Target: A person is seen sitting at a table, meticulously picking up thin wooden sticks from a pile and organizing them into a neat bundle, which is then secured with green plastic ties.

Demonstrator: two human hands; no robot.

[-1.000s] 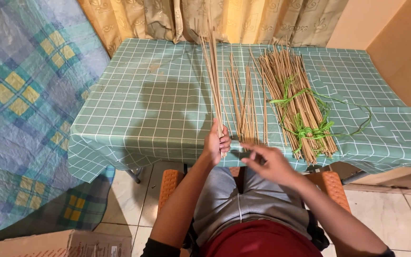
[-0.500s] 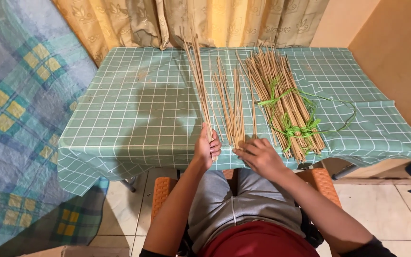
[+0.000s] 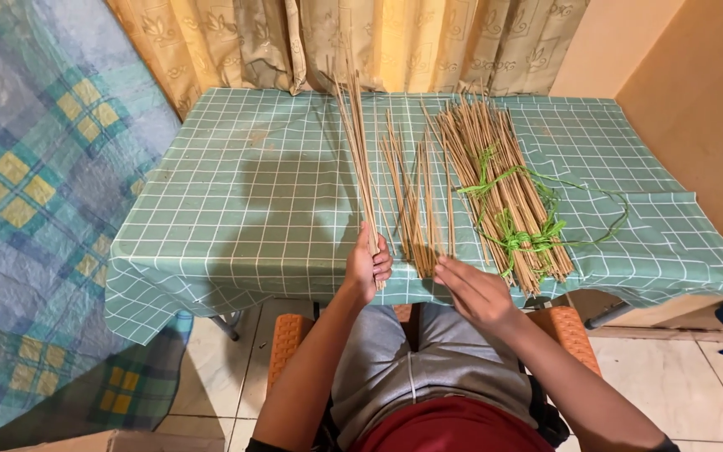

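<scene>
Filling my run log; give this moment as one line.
left hand: grips thin stick bunch | right hand: open, at loose sticks | tied stick bundle: on checked tablecloth

Tan curtains (image 3: 428, 42), tiled floor (image 3: 679, 377)

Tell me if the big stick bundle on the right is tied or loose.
Tied. Green string wraps the big stick bundle in two places, knotted near its lower end.

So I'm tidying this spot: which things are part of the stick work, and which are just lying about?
In use: thin sticks gripped in left hand; loose sticks by right hand; tied bundle; green string; checked tablecloth.
Lying about: quilt; curtain.
</scene>
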